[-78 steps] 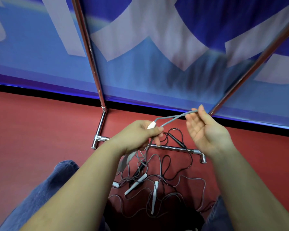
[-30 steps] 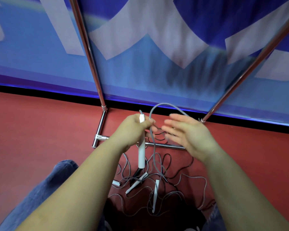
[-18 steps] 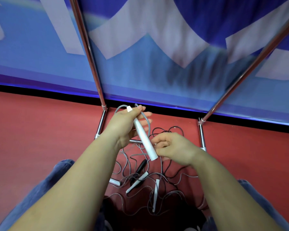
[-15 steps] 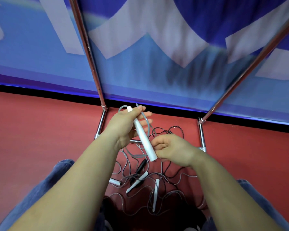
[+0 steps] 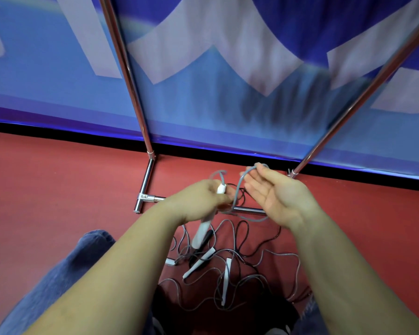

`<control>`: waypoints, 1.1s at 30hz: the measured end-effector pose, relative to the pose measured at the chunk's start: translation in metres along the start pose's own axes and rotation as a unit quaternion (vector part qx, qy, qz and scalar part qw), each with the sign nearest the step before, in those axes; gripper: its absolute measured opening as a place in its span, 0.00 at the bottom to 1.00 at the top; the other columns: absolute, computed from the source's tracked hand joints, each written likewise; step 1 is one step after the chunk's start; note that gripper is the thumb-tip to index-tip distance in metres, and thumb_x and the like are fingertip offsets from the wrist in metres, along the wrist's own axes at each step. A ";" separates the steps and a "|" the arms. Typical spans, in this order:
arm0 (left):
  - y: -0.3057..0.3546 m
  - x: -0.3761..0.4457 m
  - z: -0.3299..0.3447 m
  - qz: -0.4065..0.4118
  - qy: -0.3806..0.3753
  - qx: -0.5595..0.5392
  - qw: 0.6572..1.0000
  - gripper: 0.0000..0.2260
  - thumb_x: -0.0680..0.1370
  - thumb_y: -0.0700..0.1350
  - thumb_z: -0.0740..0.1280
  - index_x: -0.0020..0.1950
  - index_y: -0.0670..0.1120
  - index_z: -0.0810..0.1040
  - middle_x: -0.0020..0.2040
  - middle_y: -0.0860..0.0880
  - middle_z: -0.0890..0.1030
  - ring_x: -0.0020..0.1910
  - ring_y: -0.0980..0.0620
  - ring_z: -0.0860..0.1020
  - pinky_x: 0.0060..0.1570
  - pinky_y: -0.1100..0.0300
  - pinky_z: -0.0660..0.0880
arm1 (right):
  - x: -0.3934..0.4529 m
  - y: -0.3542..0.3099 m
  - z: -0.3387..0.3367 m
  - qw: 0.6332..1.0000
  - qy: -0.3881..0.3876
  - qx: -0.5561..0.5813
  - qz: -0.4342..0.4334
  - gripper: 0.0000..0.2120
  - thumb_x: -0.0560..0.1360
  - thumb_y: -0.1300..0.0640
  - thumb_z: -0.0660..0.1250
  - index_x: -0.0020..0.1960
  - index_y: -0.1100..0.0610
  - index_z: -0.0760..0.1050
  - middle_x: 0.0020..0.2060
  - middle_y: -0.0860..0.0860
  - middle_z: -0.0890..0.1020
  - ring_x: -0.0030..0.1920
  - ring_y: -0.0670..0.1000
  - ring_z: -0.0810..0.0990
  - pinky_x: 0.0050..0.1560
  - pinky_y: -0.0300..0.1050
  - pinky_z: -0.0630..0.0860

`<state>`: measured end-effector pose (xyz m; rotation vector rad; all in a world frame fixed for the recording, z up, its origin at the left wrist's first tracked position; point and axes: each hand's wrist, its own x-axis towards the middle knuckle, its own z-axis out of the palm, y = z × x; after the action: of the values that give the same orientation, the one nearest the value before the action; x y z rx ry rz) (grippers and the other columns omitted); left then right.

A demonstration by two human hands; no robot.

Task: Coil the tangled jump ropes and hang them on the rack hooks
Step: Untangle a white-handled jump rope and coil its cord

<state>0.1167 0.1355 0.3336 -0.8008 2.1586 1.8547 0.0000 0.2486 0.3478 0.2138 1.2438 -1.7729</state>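
The left hand (image 5: 201, 199) is gripping a white handle (image 5: 205, 226) pointing toward 7 o'clock; its grey rope (image 5: 237, 189) is looping to 2 o'clock over the right hand's (image 5: 278, 197) straight fingers.

A red floor (image 5: 58, 189) meets a blue banner wall (image 5: 46, 88) with pale shapes; a black strip (image 5: 58, 132) edges the base.
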 end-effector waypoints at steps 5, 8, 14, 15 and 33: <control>-0.002 0.001 0.002 0.013 -0.008 0.048 0.999 0.05 0.80 0.40 0.63 0.49 0.47 0.78 0.47 0.51 0.82 0.48 0.56 0.79 0.58 0.63 0.72 | 0.003 -0.003 -0.004 0.999 0.009 0.037 -0.012 0.05 0.79 0.64 0.60 0.47 0.61 0.75 0.34 0.54 0.85 0.34 0.49 0.85 0.33 0.39 0.81; -0.002 0.003 0.002 0.033 0.050 -0.014 0.998 0.07 0.81 0.38 0.62 0.44 0.46 0.75 0.39 0.50 0.82 0.41 0.49 0.79 0.53 0.55 0.75 | 0.002 -0.004 -0.004 0.998 -0.050 -0.012 -0.021 0.08 0.78 0.66 0.60 0.54 0.60 0.74 0.44 0.55 0.84 0.41 0.50 0.85 0.39 0.41 0.82; 0.009 0.001 -0.007 -0.001 0.113 -0.271 0.956 0.08 0.82 0.35 0.57 0.46 0.43 0.73 0.33 0.48 0.84 0.28 0.51 0.81 0.31 0.59 0.80 | 0.004 0.020 -0.014 0.791 -0.128 -0.595 -0.057 0.09 0.73 0.68 0.68 0.49 0.57 0.77 0.42 0.58 0.82 0.46 0.58 0.81 0.58 0.56 0.75; 0.011 0.001 -0.008 -0.003 0.112 -0.297 0.948 0.08 0.82 0.35 0.57 0.46 0.42 0.73 0.34 0.48 0.84 0.29 0.50 0.82 0.32 0.58 0.80 | 0.004 0.024 -0.013 0.773 -0.141 -0.616 -0.049 0.07 0.72 0.67 0.68 0.47 0.57 0.77 0.43 0.61 0.83 0.48 0.62 0.81 0.59 0.59 0.74; -0.009 0.006 -0.002 0.010 0.047 0.129 0.990 0.06 0.80 0.44 0.64 0.44 0.45 0.77 0.39 0.49 0.81 0.40 0.50 0.76 0.48 0.54 0.74 | -0.001 -0.003 -0.002 0.990 -0.048 -0.129 -0.018 0.08 0.80 0.60 0.59 0.47 0.61 0.74 0.31 0.53 0.84 0.35 0.51 0.85 0.33 0.40 0.80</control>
<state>0.1170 0.1314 0.3233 -0.8269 2.4077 1.5284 -0.0023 0.2513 0.3492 -0.0421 1.3989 -1.6134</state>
